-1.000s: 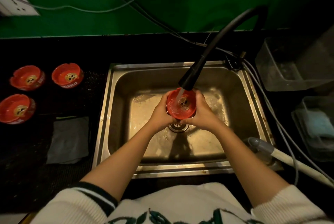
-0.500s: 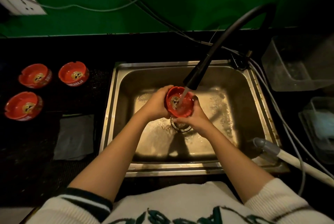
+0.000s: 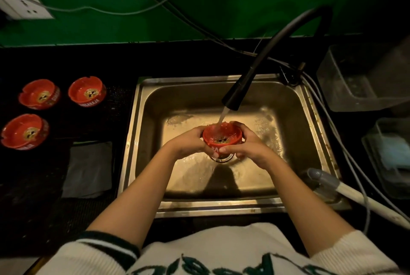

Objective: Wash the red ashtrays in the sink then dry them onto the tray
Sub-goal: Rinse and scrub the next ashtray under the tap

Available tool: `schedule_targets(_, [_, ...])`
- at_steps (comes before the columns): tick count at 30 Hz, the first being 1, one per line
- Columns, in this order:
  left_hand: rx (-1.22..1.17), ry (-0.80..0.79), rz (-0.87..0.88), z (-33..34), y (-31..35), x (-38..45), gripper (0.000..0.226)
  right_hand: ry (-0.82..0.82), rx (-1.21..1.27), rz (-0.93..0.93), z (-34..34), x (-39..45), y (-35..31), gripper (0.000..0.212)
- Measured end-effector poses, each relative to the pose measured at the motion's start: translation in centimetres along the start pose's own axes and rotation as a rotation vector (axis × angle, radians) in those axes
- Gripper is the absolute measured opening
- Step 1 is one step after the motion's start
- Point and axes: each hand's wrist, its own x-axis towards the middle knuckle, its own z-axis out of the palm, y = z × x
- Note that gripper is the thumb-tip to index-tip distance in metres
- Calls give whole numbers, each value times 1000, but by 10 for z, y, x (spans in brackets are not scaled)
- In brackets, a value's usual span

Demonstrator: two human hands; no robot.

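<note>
A: Left first. You've got three red ashtrays on the dark surface (image 3: 93,64): back left ashtray (image 3: 39,94), back right ashtray (image 3: 87,91), front ashtray (image 3: 24,131). All upright, apart from each other. Grey cloth (image 3: 87,169) lies just in front of them, beside the sink (image 3: 137,141).

B: Is that dark patch under them the tray?

A: Can't tell, too dark. Moving on. Fourth ashtray (image 3: 222,136) is in the sink, over the drain (image 3: 221,158), between your hands. Left hand (image 3: 189,142) curls round its left side, right hand (image 3: 248,145) wraps the right side and front, fingers (image 3: 224,149) across the lettering. Both gripping it, neither spread.

B: What changed?

A: Half a second ago you had it tipped toward the left, high up near the nozzle. Now it's lower, mouth up and roughly level, and the water stream (image 3: 222,115) from the black faucet (image 3: 233,99) lands inside the far rim. A second ago it was also mouth up, so you've been turning it under the flow.

B: Meaning?

A: Rinse step in progress, my guess. Bowl is filling and spilling over. Drying not yet done for this one.

B: Right side?

A: Clear plastic bins (image 3: 355,79) and a grey hose handle (image 3: 321,178) by the sink's corner. Untouched.
</note>
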Motion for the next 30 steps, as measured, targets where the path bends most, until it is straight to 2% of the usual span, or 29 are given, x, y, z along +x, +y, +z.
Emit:
schedule_targets(6, [-149, 104, 98, 19, -11, 12, 103, 101, -184, -161, 1, 0, -2, 116])
schedule_targets(12, [-150, 212, 292, 30, -13, 15, 104, 191, -265, -288, 6, -2, -4, 116])
schedule_targets(16, [-16, 310, 405, 26, -10, 15, 100, 225, -271, -328, 12, -1, -5, 111])
schedule_targets(20, [141, 371, 500, 15, -7, 14, 97, 237, -226, -291, 22, 3, -4, 111])
schedule_targets(26, [295, 351, 504, -1, 3, 7, 98, 170, -176, -221, 32, 10, -2, 124])
schedule_targets(30, [406, 239, 360, -17, 9, 6, 105, 140, -202, -149, 35, 14, 6, 120])
